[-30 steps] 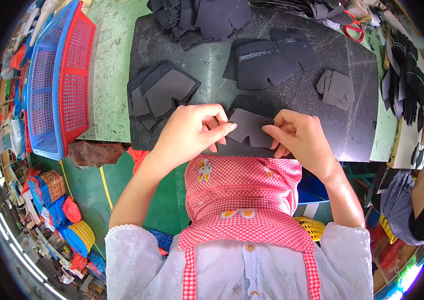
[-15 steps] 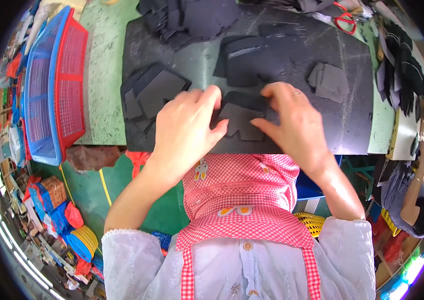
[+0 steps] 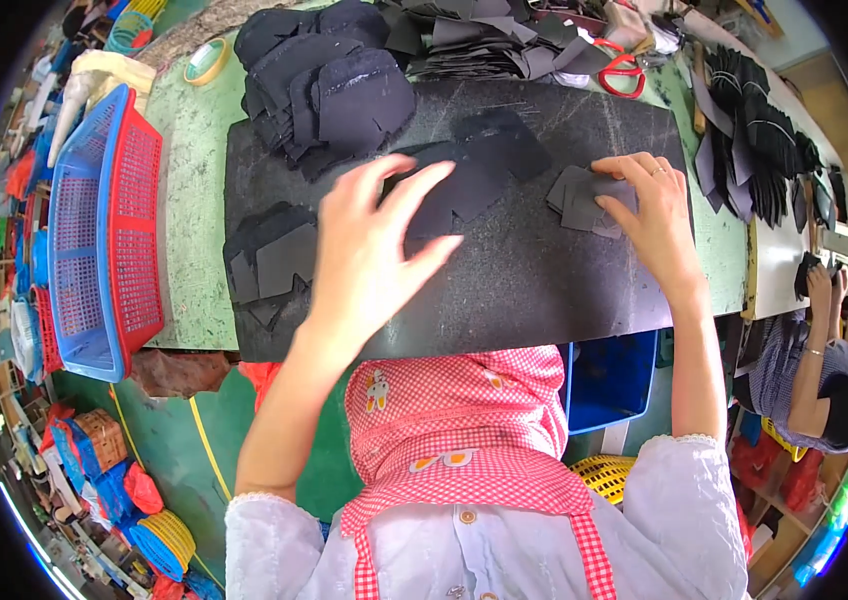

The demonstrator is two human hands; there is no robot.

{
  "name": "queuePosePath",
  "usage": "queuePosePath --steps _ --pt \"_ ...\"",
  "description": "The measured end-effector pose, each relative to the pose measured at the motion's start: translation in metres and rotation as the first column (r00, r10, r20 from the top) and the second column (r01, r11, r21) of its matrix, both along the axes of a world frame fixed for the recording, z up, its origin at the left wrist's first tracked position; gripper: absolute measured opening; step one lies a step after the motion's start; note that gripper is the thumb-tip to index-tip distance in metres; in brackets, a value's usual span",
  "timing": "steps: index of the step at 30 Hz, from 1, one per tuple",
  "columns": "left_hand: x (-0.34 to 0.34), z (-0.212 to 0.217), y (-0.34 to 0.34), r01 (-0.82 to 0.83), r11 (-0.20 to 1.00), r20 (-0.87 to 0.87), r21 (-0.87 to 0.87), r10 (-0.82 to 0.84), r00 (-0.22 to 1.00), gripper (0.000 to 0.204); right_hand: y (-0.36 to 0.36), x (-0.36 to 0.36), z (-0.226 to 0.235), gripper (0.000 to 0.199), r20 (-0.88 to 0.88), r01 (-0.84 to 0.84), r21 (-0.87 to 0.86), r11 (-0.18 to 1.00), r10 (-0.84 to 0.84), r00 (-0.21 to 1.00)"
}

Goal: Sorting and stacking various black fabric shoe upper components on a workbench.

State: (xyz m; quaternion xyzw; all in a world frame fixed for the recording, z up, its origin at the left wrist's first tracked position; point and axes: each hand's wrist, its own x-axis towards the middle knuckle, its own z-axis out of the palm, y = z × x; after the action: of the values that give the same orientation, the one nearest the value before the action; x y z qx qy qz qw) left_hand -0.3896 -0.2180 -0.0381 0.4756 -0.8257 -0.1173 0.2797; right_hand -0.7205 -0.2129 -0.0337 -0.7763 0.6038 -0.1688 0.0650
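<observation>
The person's left hand is hovering above the black mat, its thumb and fingers spread apart, apparently gripping nothing. The right hand is reaching over the small grey pieces on the mat's right side, thumb and forefinger standing apart; whether they are clamping a piece, one cannot tell. The two hands are staying well separated.

The small pieces are lying loosely fanned, so a careless fingertip could be catching two at once or skewing the pile. The left wrist is passing close to the grey-topped pile, and a brush there could be scattering it.

The fan is running roughly left to right, its upper edge sloping slightly down rightward; the hand is hiding its right end. Beyond the left fingers, the dark notched pieces are pointing their long axis from lower left to upper right, one notch facing the person.
</observation>
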Motion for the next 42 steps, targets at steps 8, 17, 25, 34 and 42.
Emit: queuePosePath --steps 8,17,25,34,42 --pt "-0.025 -0.029 -0.024 0.072 0.992 -0.048 -0.106 -0.077 0.996 0.025 -0.002 -0.001 0.012 0.024 0.064 -0.204 0.029 0.979 0.202 0.977" --pt "-0.018 -0.046 -0.026 0.007 0.991 -0.133 -0.136 -0.025 0.991 0.016 0.005 0.054 0.059 0.021 0.386 -0.36 0.371 0.856 0.21 0.898" --pt "0.021 -0.006 0.006 -0.148 0.972 -0.453 -0.181 0.051 0.89 0.025 -0.008 0.095 0.014 0.019 0.528 -0.471 0.34 0.814 0.249 0.812" --pt "0.01 -0.004 0.041 0.107 0.902 -0.407 0.419 0.081 0.91 0.02 0.012 0.106 0.021 0.019 0.748 -0.548 0.655 0.52 -0.343 0.569" --pt "0.017 0.001 0.055 0.292 0.492 -0.485 0.82 0.329 0.81 0.017 0.054 0.079 0.015 0.021 0.489 -0.247 0.85 0.466 -0.518 0.702"
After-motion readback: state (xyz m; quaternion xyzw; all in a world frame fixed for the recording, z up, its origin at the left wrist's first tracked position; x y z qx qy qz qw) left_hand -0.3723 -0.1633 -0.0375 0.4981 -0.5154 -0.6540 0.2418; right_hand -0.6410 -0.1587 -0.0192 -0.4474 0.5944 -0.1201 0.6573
